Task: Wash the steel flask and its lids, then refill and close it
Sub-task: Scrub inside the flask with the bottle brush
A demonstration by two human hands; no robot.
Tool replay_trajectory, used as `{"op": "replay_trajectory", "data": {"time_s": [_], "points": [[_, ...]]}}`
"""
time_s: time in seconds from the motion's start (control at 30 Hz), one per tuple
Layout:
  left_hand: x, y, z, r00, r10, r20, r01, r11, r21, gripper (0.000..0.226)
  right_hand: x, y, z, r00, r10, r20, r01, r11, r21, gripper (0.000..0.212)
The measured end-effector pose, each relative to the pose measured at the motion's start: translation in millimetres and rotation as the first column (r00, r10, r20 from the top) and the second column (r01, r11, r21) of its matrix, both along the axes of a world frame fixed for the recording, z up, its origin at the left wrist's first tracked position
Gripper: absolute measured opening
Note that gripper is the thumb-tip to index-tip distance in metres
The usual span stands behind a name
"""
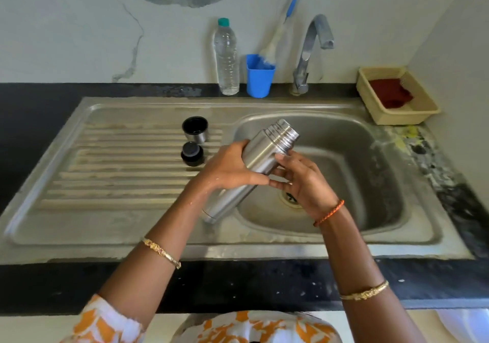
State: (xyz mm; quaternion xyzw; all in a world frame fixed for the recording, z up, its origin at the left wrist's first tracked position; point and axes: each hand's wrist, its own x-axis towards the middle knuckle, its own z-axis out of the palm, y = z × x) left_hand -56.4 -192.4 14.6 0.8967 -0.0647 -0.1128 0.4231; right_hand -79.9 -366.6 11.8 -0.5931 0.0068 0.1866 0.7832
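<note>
I see the black table [39, 136] running the full width under a white marbled wall, and set into it the steel sink [105, 239], with a ribbed draining board on its left half and the basin on its right. Over the near left part of the basin I have the steel flask [260, 152] held up in the air, tilted, its open threaded mouth pointing up and away to the right, its base low and toward the draining board. My left hand [232, 169] wraps the flask's middle from the left, fingers curled round it with the thumb across the front. My right hand [304, 181] meets it from the right, fingers bent against the body just below the shoulder, gripping it too.

Behind the basin stands the tap [308, 51], its spout arching forward. At the far right corner sits a beige tray [420, 113] with a dark red cloth in it. Left of the tap, a clear plastic bottle [227, 59] stands upright, and just beside it a blue cup [259, 80] holds a bottle brush [280, 33] with a blue handle leaning on the wall.

On the draining board, left of my hands, the steel cup lid [195, 131] stands mouth up, and just in front of it lies the black stopper [192, 154]
</note>
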Motion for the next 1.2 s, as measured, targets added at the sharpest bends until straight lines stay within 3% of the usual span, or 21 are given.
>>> {"op": "replay_trajectory", "data": {"time_s": [0.1,0.23,0.33,0.5,0.87,1.2], "points": [[17.6,-30.5,-5.7,0.998,-0.049,-0.039,0.052,0.994,0.092,0.067,10.9,-21.6,-13.3,0.994,-0.076,-0.079,0.076,0.997,0.003,0.017],[40.6,-62.4,-8.9,0.989,-0.103,-0.104,0.115,0.986,0.119,0.081,26.5,-47.8,-20.0,0.978,-0.153,-0.143,0.157,0.987,0.018,0.032],[55.4,-81.4,-12.1,0.982,-0.117,-0.148,0.133,0.986,0.103,0.067,38.5,-64.8,-22.3,0.966,-0.197,-0.166,0.202,0.979,0.015,0.038],[75.6,-103.1,-26.2,0.971,-0.124,-0.203,0.139,0.988,0.061,0.056,58.1,-84.4,-31.7,0.957,-0.223,-0.187,0.223,0.975,-0.021,0.038],[107.5,-128.4,-49.6,0.914,-0.143,-0.38,0.221,0.96,0.17,0.079,80.6,-102.2,-63.7,0.89,-0.263,-0.372,0.27,0.962,-0.033,0.039],[107.9,-135.6,-56.4,0.883,-0.144,-0.447,0.245,0.953,0.177,0.068,78.7,-110.7,-77.7,0.877,-0.266,-0.399,0.274,0.961,-0.037,0.033]]}}
